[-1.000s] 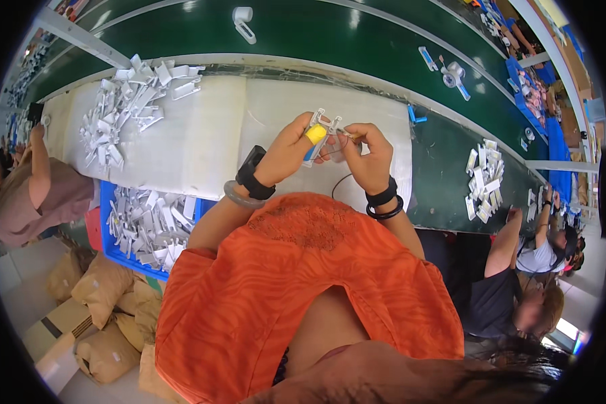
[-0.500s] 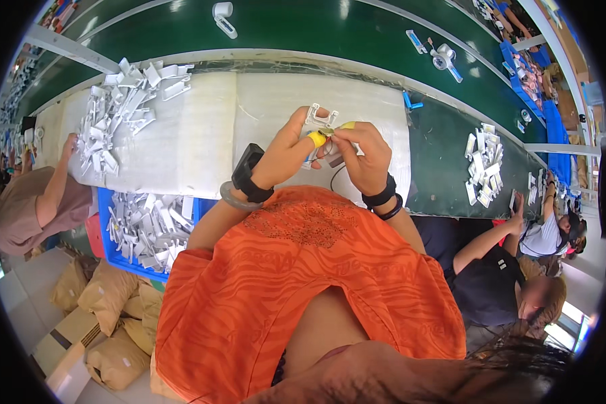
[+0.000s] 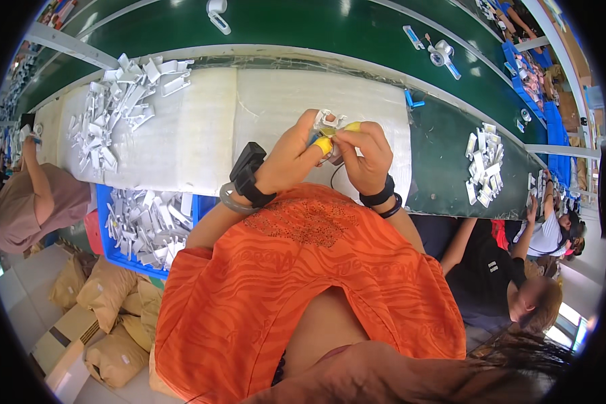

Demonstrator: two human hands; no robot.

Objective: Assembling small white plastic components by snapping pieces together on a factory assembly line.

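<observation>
in the head view, the left hand [image 3: 283, 165] wraps snugly round the white plastic piece [image 3: 327, 118], far ahead over the worktop [image 3: 198, 135] between its near and far edges, long axis mostly hidden, while the right hand [image 3: 367, 158], close on its right, pinches a small yellowish part [image 3: 328, 132].

Both forearms [image 3: 215, 224] slant inward across the bench's [image 3: 202, 145] near edge, bringing the hands close together between that edge and the far one. The left hand [image 3: 286, 161] is curled in a grip, its thumb, yellow-capped, pointing right. The right hand [image 3: 368, 158] pinches with thumb and yellow-tipped forefinger, knuckles bent.
</observation>
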